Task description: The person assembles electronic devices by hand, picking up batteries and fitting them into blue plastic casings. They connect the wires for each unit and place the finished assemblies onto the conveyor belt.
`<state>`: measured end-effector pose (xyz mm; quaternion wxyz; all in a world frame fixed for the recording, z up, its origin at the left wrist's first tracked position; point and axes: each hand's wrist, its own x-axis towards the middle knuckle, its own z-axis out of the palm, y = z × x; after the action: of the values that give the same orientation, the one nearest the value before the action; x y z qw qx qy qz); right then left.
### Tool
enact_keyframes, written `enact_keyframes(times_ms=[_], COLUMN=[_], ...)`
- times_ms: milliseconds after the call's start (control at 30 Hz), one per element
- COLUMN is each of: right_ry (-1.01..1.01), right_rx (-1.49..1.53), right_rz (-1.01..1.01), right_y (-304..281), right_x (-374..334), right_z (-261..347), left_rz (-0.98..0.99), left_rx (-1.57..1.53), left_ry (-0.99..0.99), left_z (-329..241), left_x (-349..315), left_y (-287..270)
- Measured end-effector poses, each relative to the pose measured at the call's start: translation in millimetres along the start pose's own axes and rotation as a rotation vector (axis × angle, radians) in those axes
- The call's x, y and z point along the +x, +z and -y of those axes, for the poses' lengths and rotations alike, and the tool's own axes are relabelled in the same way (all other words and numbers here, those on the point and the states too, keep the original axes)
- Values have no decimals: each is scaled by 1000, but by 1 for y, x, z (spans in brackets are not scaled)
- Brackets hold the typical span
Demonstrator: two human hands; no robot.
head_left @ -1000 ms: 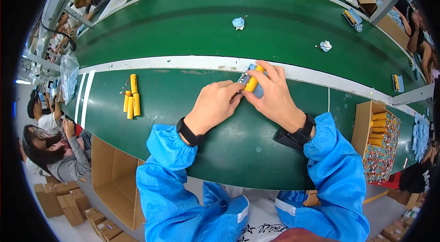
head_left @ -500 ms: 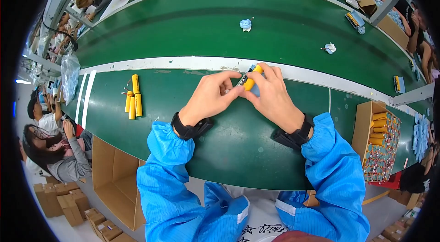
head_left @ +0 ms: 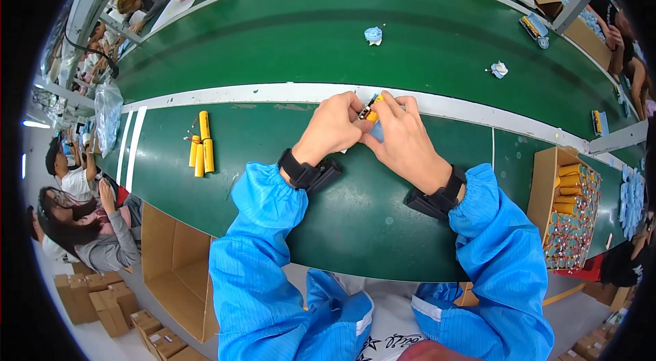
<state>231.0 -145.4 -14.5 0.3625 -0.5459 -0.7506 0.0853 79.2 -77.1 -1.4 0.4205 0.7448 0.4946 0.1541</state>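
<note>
Just short of the pale rail, both my hands meet around a yellow battery pack point(head_left: 372, 116) with a dark strip carrying small bright spots, possibly a circuit board. My left hand point(head_left: 326, 130) is closed at the strip's side, thumb and fingertips pinching it. My right hand point(head_left: 408, 142) grips the yellow side, its fingers bent over the top. A light blue piece point(head_left: 376, 131) shows below the pack between my hands. My fingers hide much of the pack. To the left, several yellow cylindrical batteries point(head_left: 208, 156) with thin wires lie together on the green worktop point(head_left: 273, 149).
At the right stands an open cardboard box point(head_left: 542, 183) packed with yellow wired batteries. Beyond the rail point(head_left: 253, 93), the green belt point(head_left: 273, 33) carries small blue-and-white bundles point(head_left: 373, 36). An open carton point(head_left: 178, 272) is below the left edge. Other people sit along both sides.
My left hand has shifted right and turned, covering more of the pack. My right hand stays nearly in place. At the far right, another person's hand now shows over a box.
</note>
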Motion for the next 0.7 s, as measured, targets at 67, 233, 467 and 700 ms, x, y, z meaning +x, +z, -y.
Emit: enact_keyframes(times_ms=[67, 233, 467, 700], right_ry=[9, -11, 413, 414], right_rx=[24, 269, 818, 697], right_rz=[33, 140, -266, -158], right_y=[-3, -29, -22, -5], right_x=[3, 13, 19, 7], right_z=[1, -13, -95, -95], left_rz=[-48, -68, -62, -347], left_rx=[67, 121, 261, 167], left_ry=[44, 65, 128, -219], left_z=[1, 4, -10, 38], left_x=[-1, -5, 27, 114], left_y=[1, 5, -9, -77])
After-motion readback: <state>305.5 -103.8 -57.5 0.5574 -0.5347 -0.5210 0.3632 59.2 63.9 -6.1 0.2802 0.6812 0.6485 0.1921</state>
